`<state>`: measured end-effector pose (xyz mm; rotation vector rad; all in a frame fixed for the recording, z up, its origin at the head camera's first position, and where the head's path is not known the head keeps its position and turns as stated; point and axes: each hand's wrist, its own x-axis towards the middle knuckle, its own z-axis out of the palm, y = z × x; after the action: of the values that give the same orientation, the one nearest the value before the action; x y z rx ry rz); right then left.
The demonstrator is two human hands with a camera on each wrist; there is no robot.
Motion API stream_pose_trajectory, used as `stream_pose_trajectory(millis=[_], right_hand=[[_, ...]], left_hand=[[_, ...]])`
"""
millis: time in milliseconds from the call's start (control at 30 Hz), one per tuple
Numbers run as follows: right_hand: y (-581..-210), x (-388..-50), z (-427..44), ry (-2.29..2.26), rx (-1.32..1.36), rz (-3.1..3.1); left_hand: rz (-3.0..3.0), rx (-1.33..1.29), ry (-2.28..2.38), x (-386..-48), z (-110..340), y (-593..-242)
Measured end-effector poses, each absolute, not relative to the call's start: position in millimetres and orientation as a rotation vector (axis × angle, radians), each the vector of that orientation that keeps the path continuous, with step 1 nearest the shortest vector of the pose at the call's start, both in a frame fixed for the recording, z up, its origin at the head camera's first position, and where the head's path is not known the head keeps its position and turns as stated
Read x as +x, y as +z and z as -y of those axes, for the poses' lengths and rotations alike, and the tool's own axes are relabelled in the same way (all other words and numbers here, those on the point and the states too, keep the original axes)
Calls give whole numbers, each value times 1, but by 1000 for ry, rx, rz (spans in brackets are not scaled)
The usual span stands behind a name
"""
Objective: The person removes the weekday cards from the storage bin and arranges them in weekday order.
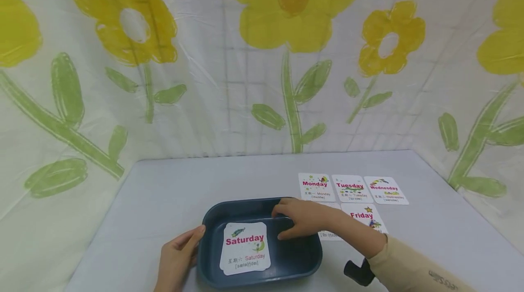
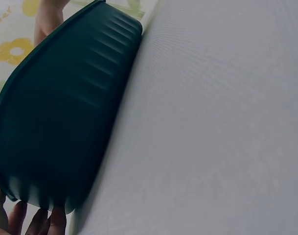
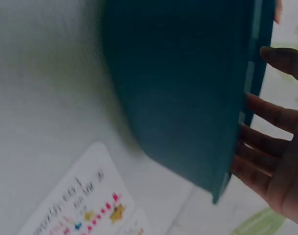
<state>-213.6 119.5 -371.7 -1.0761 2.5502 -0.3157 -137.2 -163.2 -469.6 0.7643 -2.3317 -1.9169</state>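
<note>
Flowered sheeting (image 1: 204, 114) fills the top; lower right, the forearm (image 1: 355, 229) overlaps weekday cards (image 1: 352, 188); right hand (image 1: 303, 218), fingers loosely spread, overhangs the tray (image 1: 290, 255); left hand (image 1: 179, 253) grips its end.

White sheeting (image 1: 200, 114) hangs behind and on both sides of a pale table (image 1: 163, 192). The sheeting bears large yellow flowers (image 1: 282, 28) on green stems (image 1: 289, 105); faint grid lines (image 1: 226, 83) show through.

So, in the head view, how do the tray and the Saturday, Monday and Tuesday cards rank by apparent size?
1. Tray
2. Saturday card
3. Monday card and Tuesday card: too alike to rank.
</note>
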Motion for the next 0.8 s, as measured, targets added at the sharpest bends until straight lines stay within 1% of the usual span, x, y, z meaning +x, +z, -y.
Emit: stream_pose_trajectory(millis=[300, 800], right_hand=[[-399, -203, -94, -210, -1130, -2579], [-420, -191, -70, -258, -1309, -2567]], left_hand=[[2316, 761, -1927, -136, 162, -469], [2349, 777, -1884, -137, 163, -470]])
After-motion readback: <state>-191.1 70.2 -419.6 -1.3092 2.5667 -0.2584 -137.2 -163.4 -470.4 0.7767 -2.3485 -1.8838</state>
